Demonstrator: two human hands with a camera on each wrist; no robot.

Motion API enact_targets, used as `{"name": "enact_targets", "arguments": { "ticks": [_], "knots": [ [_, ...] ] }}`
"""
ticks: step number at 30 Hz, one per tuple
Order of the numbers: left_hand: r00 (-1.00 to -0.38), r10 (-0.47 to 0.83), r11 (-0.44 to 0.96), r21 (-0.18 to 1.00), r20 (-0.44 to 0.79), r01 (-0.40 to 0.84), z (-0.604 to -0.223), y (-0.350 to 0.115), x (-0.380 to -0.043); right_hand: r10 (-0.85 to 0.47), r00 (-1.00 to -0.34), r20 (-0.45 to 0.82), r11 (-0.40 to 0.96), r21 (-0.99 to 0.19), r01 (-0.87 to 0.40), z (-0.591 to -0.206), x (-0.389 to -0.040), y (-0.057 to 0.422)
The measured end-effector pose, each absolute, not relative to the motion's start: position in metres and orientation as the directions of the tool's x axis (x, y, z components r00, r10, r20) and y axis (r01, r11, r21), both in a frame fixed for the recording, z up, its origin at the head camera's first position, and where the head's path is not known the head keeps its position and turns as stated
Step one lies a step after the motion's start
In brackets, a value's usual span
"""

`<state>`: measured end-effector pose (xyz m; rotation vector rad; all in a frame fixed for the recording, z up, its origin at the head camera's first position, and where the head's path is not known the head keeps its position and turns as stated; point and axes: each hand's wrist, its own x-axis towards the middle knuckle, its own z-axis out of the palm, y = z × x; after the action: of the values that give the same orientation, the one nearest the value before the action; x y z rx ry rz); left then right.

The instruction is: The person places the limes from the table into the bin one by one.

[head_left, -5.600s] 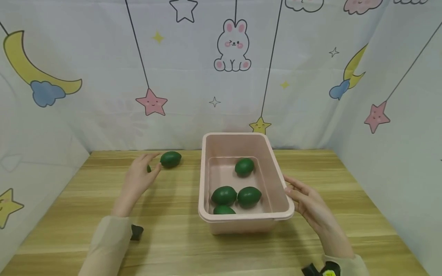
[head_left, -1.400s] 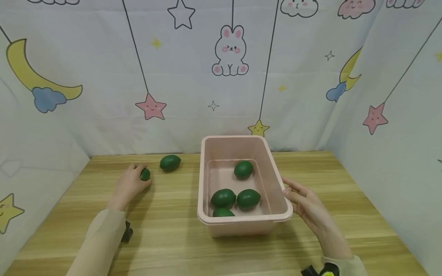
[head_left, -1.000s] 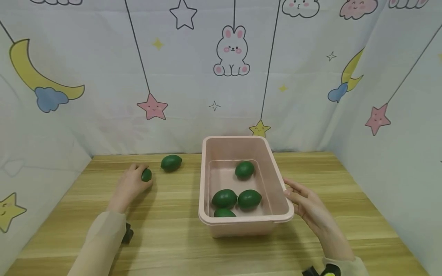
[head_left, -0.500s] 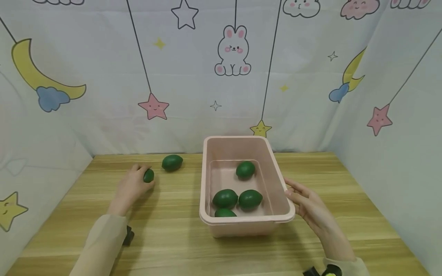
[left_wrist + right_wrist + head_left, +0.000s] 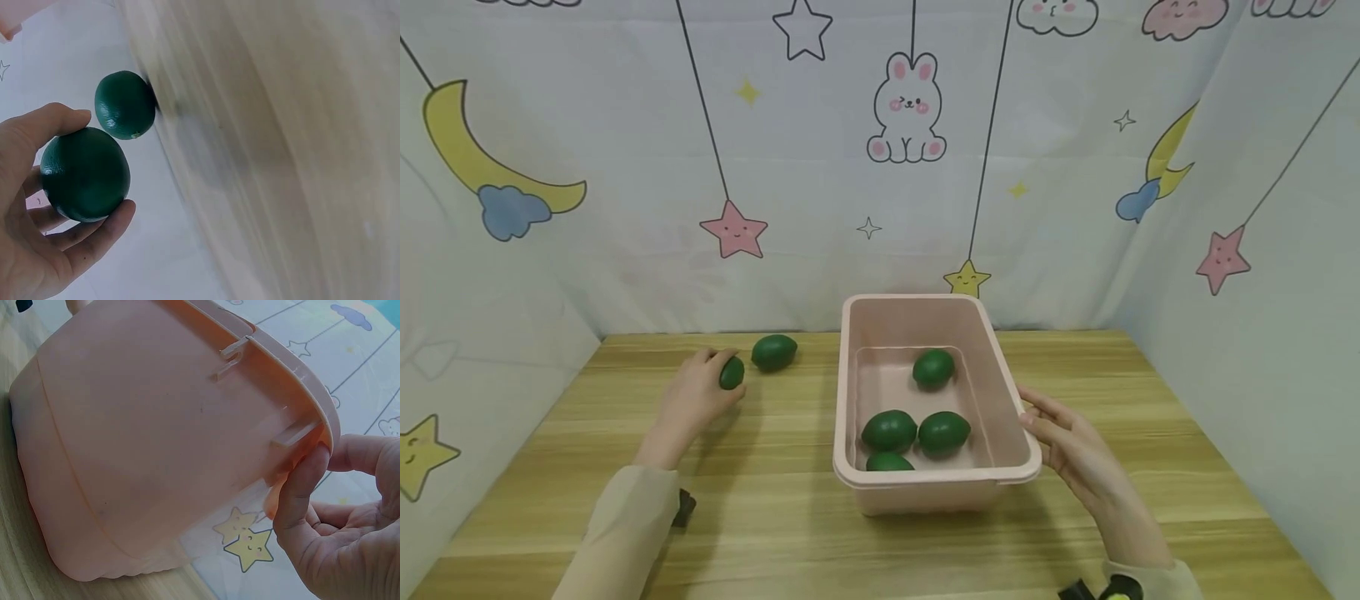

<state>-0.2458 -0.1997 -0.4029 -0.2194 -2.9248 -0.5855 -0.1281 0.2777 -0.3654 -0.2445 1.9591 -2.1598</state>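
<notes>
My left hand (image 5: 685, 408) grips a green lime (image 5: 732, 372) between thumb and fingers at the table's back left. In the left wrist view, the fingers wrap round this lime (image 5: 85, 175) from one side. A second lime (image 5: 774, 353) lies just to the right of it on the table. In the middle stands a pink plastic bin (image 5: 936, 477) with several limes (image 5: 943, 434) on its floor; the front wall partly hides one. At the bin's right side, my right hand (image 5: 1086, 458) pinches the rim; the right wrist view shows thumb and finger on the rim (image 5: 334, 419).
The wooden table (image 5: 775, 533) ends at a white curtain (image 5: 812, 167) printed with stars, moons and a rabbit, and curtain also hangs at both sides. Dark straps with small devices (image 5: 1120, 585) sit at the wrists over beige sleeves.
My left hand first hovered with spread fingers by the lime, then closed round it. In the last half second it has risen slightly and shifted right with the lime. The right hand stays put.
</notes>
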Motion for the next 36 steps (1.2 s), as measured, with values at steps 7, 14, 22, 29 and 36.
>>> {"name": "enact_targets", "arguments": {
  "ticks": [7, 14, 22, 29, 36],
  "knots": [
    [-0.970, 0.127, 0.909, 0.366, 0.209, 0.198, -0.394, -0.193, -0.246, -0.266, -0.964, -0.024, -0.092, -0.995, 0.050, -0.364, -0.127, 0.277],
    [-0.957, 0.139, 0.908, 0.354, 0.254, 0.226, -0.386, -0.184, -0.246, -0.266, -0.964, -0.023, -0.088, -0.995, 0.048, -0.365, -0.128, 0.278],
    [-0.951, 0.162, 0.905, 0.345, 0.262, 0.249, -0.376, -0.175, -0.247, -0.270, -0.963, -0.022, -0.094, -0.994, 0.049, -0.365, -0.127, 0.278],
    [-0.952, 0.176, 0.906, 0.335, 0.252, 0.257, -0.372, -0.169, -0.247, -0.266, -0.964, -0.024, -0.086, -0.995, 0.049, -0.365, -0.128, 0.278],
    [-0.952, 0.182, 0.899, 0.350, 0.248, 0.263, -0.366, -0.160, -0.244, -0.257, -0.966, -0.027, -0.087, -0.995, 0.050, -0.365, -0.128, 0.277]
  ]
}}
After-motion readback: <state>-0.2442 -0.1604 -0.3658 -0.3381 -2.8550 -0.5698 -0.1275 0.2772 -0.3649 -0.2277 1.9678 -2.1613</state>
